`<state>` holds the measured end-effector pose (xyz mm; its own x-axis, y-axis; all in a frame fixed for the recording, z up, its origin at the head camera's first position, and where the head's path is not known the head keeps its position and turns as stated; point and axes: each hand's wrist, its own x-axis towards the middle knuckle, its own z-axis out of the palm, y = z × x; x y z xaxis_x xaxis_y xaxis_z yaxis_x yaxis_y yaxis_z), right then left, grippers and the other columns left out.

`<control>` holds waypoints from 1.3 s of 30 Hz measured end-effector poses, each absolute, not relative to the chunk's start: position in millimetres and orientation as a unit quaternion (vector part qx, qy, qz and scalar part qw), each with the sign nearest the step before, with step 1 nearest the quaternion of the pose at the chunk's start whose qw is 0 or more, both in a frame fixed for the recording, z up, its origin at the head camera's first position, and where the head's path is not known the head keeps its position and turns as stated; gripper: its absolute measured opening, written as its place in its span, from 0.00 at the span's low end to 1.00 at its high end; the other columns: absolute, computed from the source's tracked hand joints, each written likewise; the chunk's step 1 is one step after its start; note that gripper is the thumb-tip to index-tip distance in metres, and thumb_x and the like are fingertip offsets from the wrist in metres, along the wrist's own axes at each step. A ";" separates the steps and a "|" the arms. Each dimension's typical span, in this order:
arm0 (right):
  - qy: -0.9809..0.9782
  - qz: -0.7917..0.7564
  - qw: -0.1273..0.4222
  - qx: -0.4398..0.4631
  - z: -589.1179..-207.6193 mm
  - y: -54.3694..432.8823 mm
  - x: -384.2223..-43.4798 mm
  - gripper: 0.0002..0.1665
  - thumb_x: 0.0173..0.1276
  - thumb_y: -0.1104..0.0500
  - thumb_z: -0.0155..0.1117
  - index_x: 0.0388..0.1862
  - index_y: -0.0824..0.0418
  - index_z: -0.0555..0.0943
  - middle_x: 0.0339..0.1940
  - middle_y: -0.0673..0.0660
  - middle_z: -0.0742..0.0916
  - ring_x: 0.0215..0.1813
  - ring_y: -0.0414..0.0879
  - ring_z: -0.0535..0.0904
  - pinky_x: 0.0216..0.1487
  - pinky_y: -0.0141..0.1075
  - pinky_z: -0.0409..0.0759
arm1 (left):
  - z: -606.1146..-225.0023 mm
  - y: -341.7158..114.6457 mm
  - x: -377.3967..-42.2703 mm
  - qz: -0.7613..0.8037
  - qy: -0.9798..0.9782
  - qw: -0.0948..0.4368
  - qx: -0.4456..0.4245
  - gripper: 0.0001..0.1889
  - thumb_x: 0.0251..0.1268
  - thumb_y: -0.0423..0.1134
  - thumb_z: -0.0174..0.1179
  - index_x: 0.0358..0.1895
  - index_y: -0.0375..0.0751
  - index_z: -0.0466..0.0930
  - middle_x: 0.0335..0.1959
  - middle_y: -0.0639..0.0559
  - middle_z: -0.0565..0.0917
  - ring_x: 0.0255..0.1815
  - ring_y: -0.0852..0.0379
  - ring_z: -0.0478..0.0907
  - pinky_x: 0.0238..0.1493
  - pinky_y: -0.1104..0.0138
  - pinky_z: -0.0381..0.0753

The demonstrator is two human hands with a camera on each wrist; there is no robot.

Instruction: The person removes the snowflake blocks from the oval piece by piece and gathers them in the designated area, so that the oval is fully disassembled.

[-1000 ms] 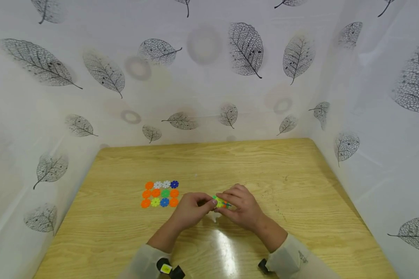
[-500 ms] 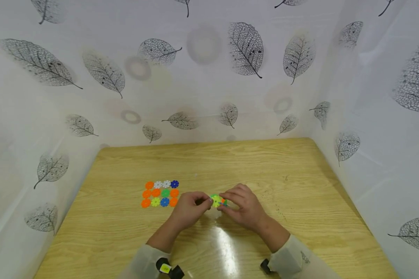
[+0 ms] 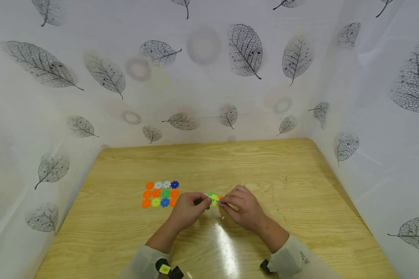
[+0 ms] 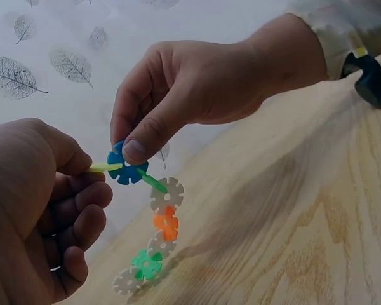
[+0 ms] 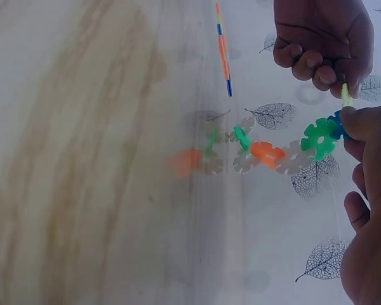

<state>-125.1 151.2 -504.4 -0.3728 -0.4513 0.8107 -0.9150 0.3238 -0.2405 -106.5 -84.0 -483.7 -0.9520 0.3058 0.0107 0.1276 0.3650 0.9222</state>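
My left hand (image 3: pixel 190 209) pinches a yellow notched disc (image 4: pixel 105 168) between thumb and forefinger; that disc appears edge-on in the left wrist view. Facing it, my right hand (image 3: pixel 242 205) pinches a blue notched disc (image 4: pixel 126 171) with thumb and fingertips. The yellow disc's edge meets the blue one between the two hands. From the blue disc hangs a chain of interlocked discs: a green disc (image 5: pixel 319 139), a whitish disc (image 4: pixel 167 194), an orange disc (image 4: pixel 166 223), then further whitish and green ones. In the head view, the right fingers hide most of this chain.
Left of the hands, several loose discs lie in rows on the wooden table (image 3: pixel 251 162), among them a dark blue disc (image 3: pixel 174 184) and a light blue disc (image 3: pixel 165 202). A white leaf-patterned curtain (image 3: pixel 202 89) encloses the table's back and sides.
The yellow disc has shifted slightly left and shows more of its face. The right fingertips have drawn back from over it toward its right edge, while the left hand keeps nearly its place.
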 end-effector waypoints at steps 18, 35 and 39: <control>-0.771 0.329 0.306 0.452 -507.6 150.4 -126.2 0.15 0.78 0.50 0.65 0.36 0.57 0.89 0.34 0.46 0.90 0.36 0.41 0.82 0.41 0.37 0.77 | -484.9 -94.1 -107.9 0.550 0.827 0.042 0.109 0.10 0.73 0.41 0.66 0.33 0.42 0.90 0.27 0.56 0.87 0.25 0.58 0.78 0.28 0.66 0.79; -0.780 0.347 0.309 0.418 -507.3 165.0 -128.5 0.11 0.55 0.65 0.82 0.37 0.58 0.90 0.34 0.47 0.90 0.35 0.43 0.82 0.40 0.41 0.77 | -496.6 -150.2 -109.8 0.511 0.858 0.048 -0.017 0.09 0.69 0.48 0.69 0.40 0.47 0.90 0.34 0.54 0.88 0.35 0.54 0.83 0.34 0.63 0.82; -0.776 0.349 0.318 0.419 -507.0 164.8 -128.8 0.11 0.54 0.65 0.82 0.36 0.57 0.89 0.33 0.47 0.90 0.35 0.43 0.82 0.39 0.41 0.78 | -503.3 -162.7 -106.1 0.492 0.869 0.045 -0.029 0.10 0.67 0.49 0.71 0.39 0.47 0.90 0.34 0.54 0.88 0.34 0.56 0.81 0.34 0.64 0.81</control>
<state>-128.8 164.8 -507.0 -0.4471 -0.4281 0.7854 -0.8719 0.4048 -0.2757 -106.1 -162.7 -503.3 -0.9942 -0.0057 -0.1071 -0.0948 0.5139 0.8526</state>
